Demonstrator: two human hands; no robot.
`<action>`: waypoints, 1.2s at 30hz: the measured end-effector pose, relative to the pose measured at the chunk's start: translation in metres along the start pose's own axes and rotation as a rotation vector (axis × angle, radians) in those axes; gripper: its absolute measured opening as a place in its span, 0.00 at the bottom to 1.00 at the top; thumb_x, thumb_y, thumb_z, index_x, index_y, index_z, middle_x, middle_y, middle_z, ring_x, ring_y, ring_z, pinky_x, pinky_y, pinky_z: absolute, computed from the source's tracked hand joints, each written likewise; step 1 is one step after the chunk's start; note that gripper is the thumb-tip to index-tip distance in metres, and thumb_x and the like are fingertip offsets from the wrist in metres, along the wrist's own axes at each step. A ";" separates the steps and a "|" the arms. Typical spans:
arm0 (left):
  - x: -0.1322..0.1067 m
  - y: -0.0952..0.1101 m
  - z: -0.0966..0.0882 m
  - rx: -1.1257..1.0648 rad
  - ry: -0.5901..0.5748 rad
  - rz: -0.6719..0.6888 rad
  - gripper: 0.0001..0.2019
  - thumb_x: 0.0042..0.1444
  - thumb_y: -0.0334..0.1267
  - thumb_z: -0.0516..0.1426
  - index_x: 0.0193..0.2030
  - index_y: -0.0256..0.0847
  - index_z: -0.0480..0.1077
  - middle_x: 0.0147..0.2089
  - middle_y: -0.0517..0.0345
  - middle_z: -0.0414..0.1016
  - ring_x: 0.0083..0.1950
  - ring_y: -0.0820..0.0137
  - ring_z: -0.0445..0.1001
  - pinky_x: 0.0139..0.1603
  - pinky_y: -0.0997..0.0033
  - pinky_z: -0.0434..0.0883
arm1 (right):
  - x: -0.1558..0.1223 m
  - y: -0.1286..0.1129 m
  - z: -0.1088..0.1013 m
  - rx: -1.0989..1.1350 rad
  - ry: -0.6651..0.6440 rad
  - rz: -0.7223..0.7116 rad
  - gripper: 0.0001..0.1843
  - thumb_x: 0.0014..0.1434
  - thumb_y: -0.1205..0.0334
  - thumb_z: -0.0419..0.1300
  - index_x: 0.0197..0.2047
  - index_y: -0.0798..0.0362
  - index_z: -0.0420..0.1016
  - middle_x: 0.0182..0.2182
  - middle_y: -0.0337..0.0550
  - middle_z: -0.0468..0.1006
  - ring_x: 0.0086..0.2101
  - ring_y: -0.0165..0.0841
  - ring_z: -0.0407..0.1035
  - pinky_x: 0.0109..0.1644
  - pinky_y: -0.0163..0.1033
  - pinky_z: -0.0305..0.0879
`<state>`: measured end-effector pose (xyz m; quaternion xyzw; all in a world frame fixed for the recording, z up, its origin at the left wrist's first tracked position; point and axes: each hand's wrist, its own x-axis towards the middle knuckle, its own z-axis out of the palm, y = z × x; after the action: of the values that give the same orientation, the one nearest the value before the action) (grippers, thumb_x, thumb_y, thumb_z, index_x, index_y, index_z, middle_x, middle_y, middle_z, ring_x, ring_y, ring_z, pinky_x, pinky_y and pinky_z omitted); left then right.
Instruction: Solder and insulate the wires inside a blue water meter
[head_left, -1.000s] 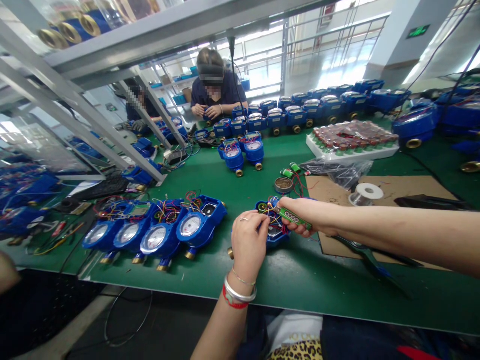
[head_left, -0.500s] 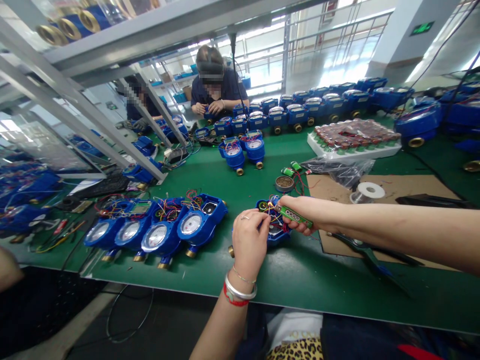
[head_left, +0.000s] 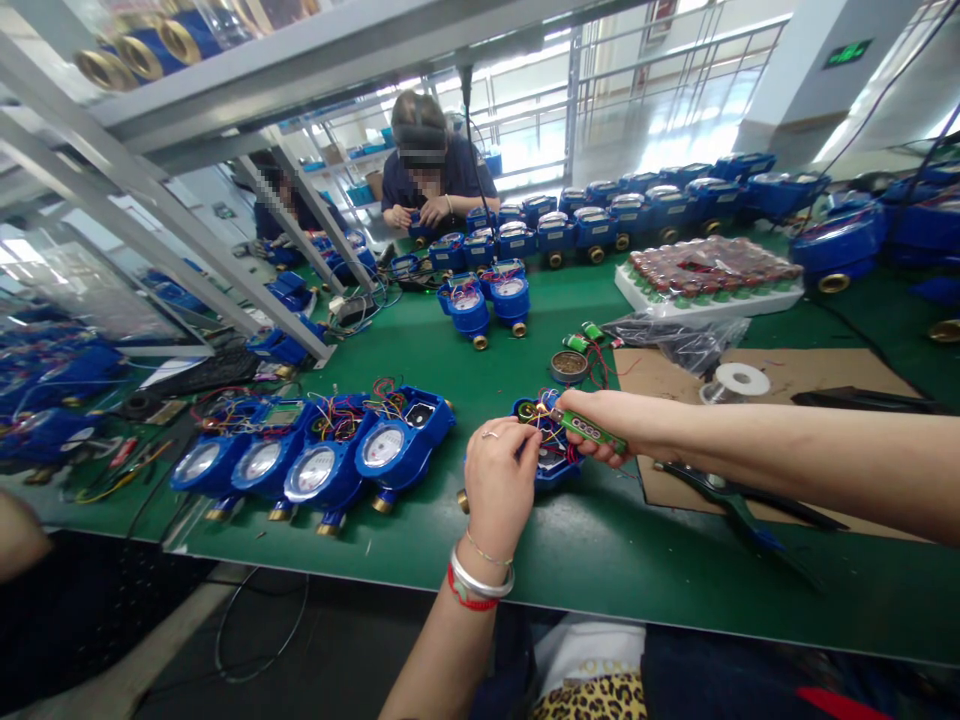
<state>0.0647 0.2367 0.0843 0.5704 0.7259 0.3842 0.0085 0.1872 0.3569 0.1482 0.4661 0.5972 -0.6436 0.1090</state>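
Both hands work one open blue meter (head_left: 551, 462): my right hand (head_left: 611, 425) pinches the light, brittle green board (head_left: 592, 431) edgewise, my left hand (head_left: 499, 480) nips its thin, easily torn wires (head_left: 546, 425).

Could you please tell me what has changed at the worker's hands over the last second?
Almost nothing. The right hand keeps its grip on the green circuit board, and the left hand stays at the coloured wires of the open blue meter. Both appear marginally higher in the picture, likely from a slight camera shift. The row of four meters and solder spool have not moved.
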 end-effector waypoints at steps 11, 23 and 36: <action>-0.002 0.000 0.000 -0.003 0.015 0.009 0.06 0.60 0.35 0.56 0.36 0.42 0.75 0.41 0.53 0.78 0.50 0.63 0.73 0.55 0.57 0.68 | 0.002 -0.002 -0.006 -0.005 -0.053 0.014 0.23 0.64 0.48 0.42 0.25 0.55 0.61 0.18 0.34 0.60 0.14 0.21 0.49 0.18 0.28 0.48; -0.001 -0.001 0.001 0.002 0.012 0.004 0.05 0.60 0.34 0.57 0.36 0.42 0.75 0.41 0.54 0.78 0.50 0.63 0.73 0.54 0.57 0.68 | 0.002 -0.002 -0.005 0.007 -0.049 0.003 0.23 0.64 0.48 0.43 0.25 0.55 0.61 0.18 0.35 0.60 0.14 0.21 0.49 0.18 0.28 0.48; -0.001 0.000 0.000 -0.006 0.019 0.014 0.06 0.60 0.35 0.56 0.36 0.42 0.75 0.40 0.54 0.78 0.49 0.63 0.73 0.55 0.58 0.68 | 0.007 -0.002 -0.006 0.188 -0.091 0.055 0.22 0.65 0.51 0.41 0.26 0.55 0.60 0.18 0.34 0.58 0.14 0.20 0.49 0.17 0.27 0.46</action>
<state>0.0650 0.2355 0.0839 0.5720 0.7208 0.3915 0.0006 0.1851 0.3656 0.1456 0.4607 0.5156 -0.7141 0.1097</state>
